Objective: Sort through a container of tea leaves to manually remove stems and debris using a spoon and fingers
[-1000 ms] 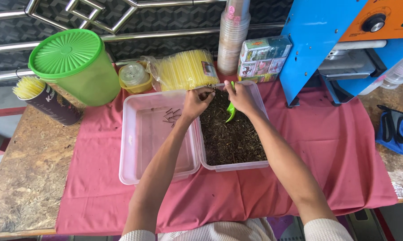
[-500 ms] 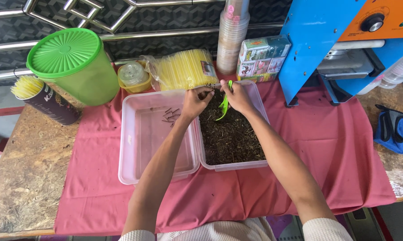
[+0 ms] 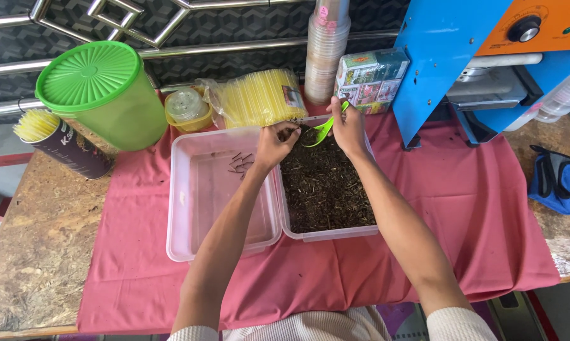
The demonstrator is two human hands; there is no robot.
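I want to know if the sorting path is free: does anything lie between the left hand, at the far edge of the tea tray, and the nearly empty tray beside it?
Nothing visible does. The left hand hovers over the two trays' adjoining rims, tea tray touching emptier tray.

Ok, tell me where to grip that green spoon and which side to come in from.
Grip the green spoon by its thin handle, probably from the right and far side, as the right hand does. The handle rises toward the back while the bowl dips to the dark loose leaves in the clear tub; the left hand crowds the bowl side.
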